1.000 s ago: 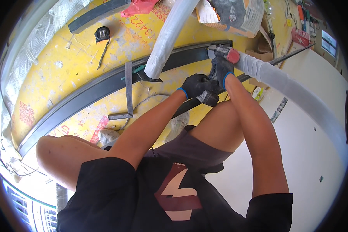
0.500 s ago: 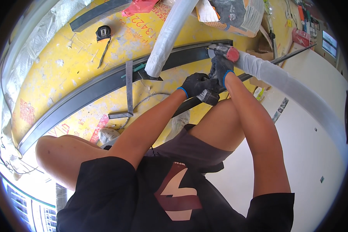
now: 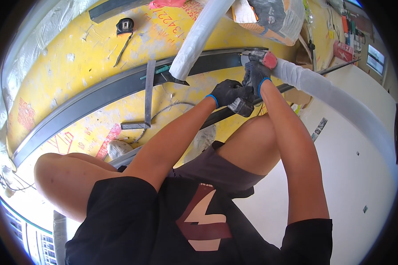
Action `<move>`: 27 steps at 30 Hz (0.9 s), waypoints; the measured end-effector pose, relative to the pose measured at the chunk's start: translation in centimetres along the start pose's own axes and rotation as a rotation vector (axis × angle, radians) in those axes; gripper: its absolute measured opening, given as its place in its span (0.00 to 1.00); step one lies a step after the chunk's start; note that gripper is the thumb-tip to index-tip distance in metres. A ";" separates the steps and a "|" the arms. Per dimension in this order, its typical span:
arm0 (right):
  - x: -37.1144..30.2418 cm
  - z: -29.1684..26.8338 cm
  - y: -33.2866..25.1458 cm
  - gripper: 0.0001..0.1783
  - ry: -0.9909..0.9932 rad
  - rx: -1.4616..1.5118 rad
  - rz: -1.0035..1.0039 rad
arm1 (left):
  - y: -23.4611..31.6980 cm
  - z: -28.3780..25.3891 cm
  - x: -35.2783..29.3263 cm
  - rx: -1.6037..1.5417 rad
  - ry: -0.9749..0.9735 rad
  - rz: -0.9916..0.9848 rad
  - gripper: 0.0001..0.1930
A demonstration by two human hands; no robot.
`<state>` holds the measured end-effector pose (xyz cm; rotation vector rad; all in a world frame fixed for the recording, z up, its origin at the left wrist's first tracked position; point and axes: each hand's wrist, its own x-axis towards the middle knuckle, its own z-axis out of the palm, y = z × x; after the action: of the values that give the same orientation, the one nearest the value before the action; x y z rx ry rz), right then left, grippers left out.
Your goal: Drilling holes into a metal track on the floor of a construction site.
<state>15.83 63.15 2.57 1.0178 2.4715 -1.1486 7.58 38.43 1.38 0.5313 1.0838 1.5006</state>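
A cordless drill with a red rear end is gripped by my right hand, in a black glove with a blue cuff. My left hand, gloved the same way, is closed on the lower part of the drill, beside its battery. The drill's front end points left and lies at the right end of a long dark metal channel. Whether the bit touches the channel is too small to tell. An L-shaped metal square lies across the channel, left of my hands.
A plastic-wrapped tube crosses over the channel. Another wrapped tube runs off to the right. On the yellow board sit a tape measure and loose screws. A teal-handled tool lies beside the square. A torn bag stands at the back.
The whole view has shifted slightly. Both hands keep their grip on the drill, which stays at the channel's right end.
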 end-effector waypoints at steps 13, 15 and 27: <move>-0.8 10.5 -13.6 0.16 0.304 0.531 0.618 | -4.7 -4.2 -2.3 0.013 0.088 -0.105 0.31; -0.8 10.6 -13.8 0.17 0.288 0.554 0.654 | -4.9 -4.4 -2.3 0.039 0.089 -0.077 0.31; -0.7 10.5 -12.9 0.20 0.214 0.533 0.682 | -4.5 -5.1 -2.5 0.161 0.051 -0.074 0.31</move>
<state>6.81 49.18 3.47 2.0076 1.6911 -1.5081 6.37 34.04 -4.22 0.5599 1.2584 1.3760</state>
